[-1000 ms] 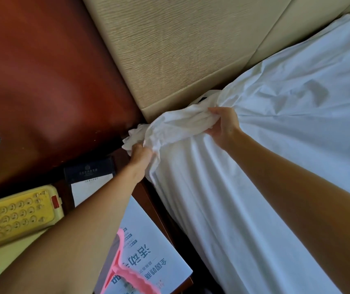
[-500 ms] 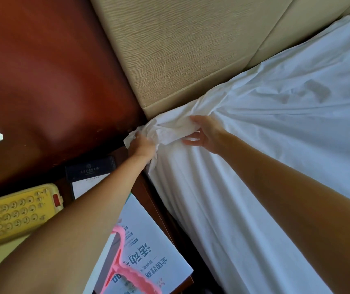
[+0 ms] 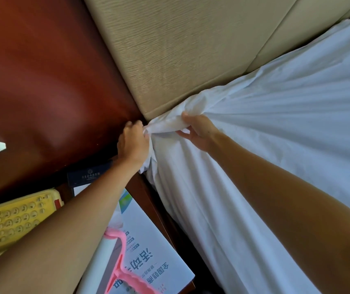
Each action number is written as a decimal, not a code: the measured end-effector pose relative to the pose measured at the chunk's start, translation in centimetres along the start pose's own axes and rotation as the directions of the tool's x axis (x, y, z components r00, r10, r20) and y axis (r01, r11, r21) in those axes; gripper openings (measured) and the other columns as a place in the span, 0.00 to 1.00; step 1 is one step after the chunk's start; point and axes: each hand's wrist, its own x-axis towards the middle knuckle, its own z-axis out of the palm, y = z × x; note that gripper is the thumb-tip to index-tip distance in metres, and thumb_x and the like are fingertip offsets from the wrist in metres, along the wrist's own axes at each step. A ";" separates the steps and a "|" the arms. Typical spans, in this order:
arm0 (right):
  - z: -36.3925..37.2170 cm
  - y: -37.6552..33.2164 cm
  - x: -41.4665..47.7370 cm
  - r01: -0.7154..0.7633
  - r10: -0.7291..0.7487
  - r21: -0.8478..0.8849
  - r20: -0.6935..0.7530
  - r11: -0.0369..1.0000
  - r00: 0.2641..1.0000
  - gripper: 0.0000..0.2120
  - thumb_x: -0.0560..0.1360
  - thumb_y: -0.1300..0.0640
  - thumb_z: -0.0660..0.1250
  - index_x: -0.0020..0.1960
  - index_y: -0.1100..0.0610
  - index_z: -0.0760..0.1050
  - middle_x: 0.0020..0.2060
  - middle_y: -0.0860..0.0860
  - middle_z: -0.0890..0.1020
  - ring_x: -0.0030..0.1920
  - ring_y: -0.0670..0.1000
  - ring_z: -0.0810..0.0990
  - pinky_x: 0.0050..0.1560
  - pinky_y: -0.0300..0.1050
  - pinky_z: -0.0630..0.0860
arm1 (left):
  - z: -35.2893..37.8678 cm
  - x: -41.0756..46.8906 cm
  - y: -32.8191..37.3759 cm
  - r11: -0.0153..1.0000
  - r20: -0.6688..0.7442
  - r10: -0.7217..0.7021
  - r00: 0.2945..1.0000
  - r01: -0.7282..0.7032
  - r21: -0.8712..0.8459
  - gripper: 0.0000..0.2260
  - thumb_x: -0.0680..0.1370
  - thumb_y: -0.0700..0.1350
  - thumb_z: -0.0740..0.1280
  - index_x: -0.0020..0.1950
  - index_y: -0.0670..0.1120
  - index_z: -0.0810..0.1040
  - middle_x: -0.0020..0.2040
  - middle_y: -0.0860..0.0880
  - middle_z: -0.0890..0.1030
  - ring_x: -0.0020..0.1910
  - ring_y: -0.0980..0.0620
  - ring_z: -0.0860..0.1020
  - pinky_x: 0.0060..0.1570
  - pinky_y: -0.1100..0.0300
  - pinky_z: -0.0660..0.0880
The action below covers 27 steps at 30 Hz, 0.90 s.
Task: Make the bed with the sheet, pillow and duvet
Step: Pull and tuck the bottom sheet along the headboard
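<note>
head view: your left hand [image 3: 134,143] and right hand [image 3: 197,129] pinch the sheet [image 3: 276,128] at the bed's head corner; yank hard and it could untuck elsewhere.

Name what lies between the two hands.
A bunched fold of the white sheet spans from left hand to right hand, both gripping it; head view.

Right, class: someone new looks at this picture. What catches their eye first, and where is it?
The left hand and right hand grip a bunched corner of the white sheet at the centre, just below the beige headboard. At lower left lies a yellow telephone near a printed leaflet.
</note>
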 end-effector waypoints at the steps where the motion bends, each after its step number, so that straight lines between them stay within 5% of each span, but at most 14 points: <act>1: -0.4 0.3 0.2 -0.007 0.007 -0.037 -0.013 0.999 1.000 0.18 0.79 0.61 0.60 0.68 0.64 0.65 0.55 0.56 0.73 0.61 0.56 0.73 0.58 0.49 0.74 | 0.3 -0.3 -0.2 1.000 -0.016 0.012 1.000 -0.011 0.017 0.10 0.79 0.41 0.61 0.57 0.38 0.73 0.60 0.39 0.72 0.56 0.37 0.74 0.51 0.47 0.71; 4: -0.9 0.4 0.2 0.054 -0.098 -0.325 -0.119 0.944 0.988 0.11 0.78 0.57 0.62 0.57 0.61 0.73 0.48 0.56 0.77 0.51 0.55 0.79 0.54 0.51 0.78 | 1.9 -1.7 -0.4 0.944 -0.181 0.318 0.931 -0.294 0.147 0.11 0.72 0.32 0.64 0.54 0.39 0.73 0.52 0.39 0.75 0.47 0.39 0.76 0.42 0.51 0.74; 7: -2.0 0.0 -0.2 0.142 -0.414 -0.725 -0.213 0.675 0.885 0.13 0.76 0.52 0.64 0.35 0.56 0.69 0.35 0.58 0.82 0.42 0.58 0.82 0.51 0.55 0.78 | 3.7 -2.6 0.3 0.800 -0.152 0.598 0.787 -0.575 0.170 0.16 0.69 0.34 0.55 0.53 0.41 0.74 0.47 0.42 0.79 0.43 0.45 0.77 0.41 0.56 0.71; 9: -3.0 0.1 -1.0 0.202 -0.599 -0.877 -0.115 0.436 0.793 0.14 0.76 0.54 0.64 0.37 0.62 0.71 0.37 0.61 0.83 0.42 0.60 0.81 0.48 0.54 0.77 | 4.2 -2.6 1.0 0.807 -0.012 0.581 0.814 -0.575 0.134 0.19 0.72 0.38 0.53 0.59 0.39 0.76 0.54 0.41 0.80 0.49 0.43 0.80 0.47 0.53 0.75; 11: -4.2 0.6 -1.5 0.356 -0.701 -0.914 0.123 0.196 0.702 0.09 0.76 0.59 0.64 0.47 0.66 0.76 0.44 0.61 0.83 0.46 0.61 0.81 0.48 0.56 0.77 | 4.4 -2.5 1.5 0.856 0.114 0.479 0.870 -0.492 0.160 0.22 0.78 0.42 0.52 0.70 0.37 0.67 0.69 0.38 0.70 0.66 0.41 0.73 0.61 0.46 0.71; 13: -4.8 1.0 -1.7 0.450 -0.616 -0.893 0.343 0.021 0.709 0.15 0.76 0.60 0.62 0.62 0.63 0.74 0.59 0.60 0.79 0.59 0.60 0.77 0.59 0.53 0.74 | 4.8 -2.2 1.4 0.891 0.235 0.381 0.894 -0.423 0.164 0.25 0.82 0.48 0.49 0.77 0.42 0.51 0.78 0.43 0.51 0.77 0.46 0.53 0.72 0.46 0.54; 15: -5.3 1.2 -1.1 0.458 -0.466 -0.883 0.448 -0.101 0.763 0.25 0.76 0.57 0.57 0.73 0.58 0.64 0.71 0.56 0.68 0.73 0.56 0.63 0.71 0.52 0.60 | 4.8 -1.6 1.3 0.933 0.322 0.314 0.893 -0.353 0.070 0.26 0.83 0.51 0.49 0.78 0.46 0.43 0.78 0.48 0.42 0.77 0.51 0.43 0.73 0.48 0.44; 17: -5.4 0.9 -0.4 0.395 -0.336 -0.896 0.442 -0.202 0.832 0.29 0.77 0.55 0.53 0.77 0.54 0.52 0.76 0.51 0.56 0.77 0.51 0.50 0.74 0.54 0.45 | 4.8 -0.5 1.4 0.961 0.381 0.265 0.886 -0.274 -0.030 0.27 0.83 0.52 0.49 0.77 0.47 0.41 0.78 0.50 0.40 0.77 0.53 0.41 0.73 0.49 0.41; 20: -5.4 0.4 1.3 0.282 -0.202 -0.911 0.350 -0.300 0.915 0.28 0.80 0.52 0.50 0.77 0.50 0.43 0.77 0.47 0.48 0.77 0.49 0.43 0.74 0.56 0.37 | 5.1 0.8 1.2 0.968 0.449 0.247 0.859 -0.242 -0.069 0.28 0.82 0.53 0.49 0.77 0.47 0.40 0.78 0.50 0.40 0.77 0.55 0.41 0.74 0.53 0.40; 27: -4.5 -0.4 3.6 0.169 -0.155 -0.868 0.268 -0.466 0.951 0.26 0.80 0.46 0.45 0.77 0.51 0.48 0.74 0.48 0.58 0.75 0.51 0.51 0.73 0.58 0.36 | 5.4 2.0 1.0 0.968 0.450 0.218 0.866 -0.136 -0.209 0.28 0.81 0.54 0.53 0.78 0.52 0.45 0.78 0.53 0.49 0.77 0.53 0.48 0.75 0.55 0.47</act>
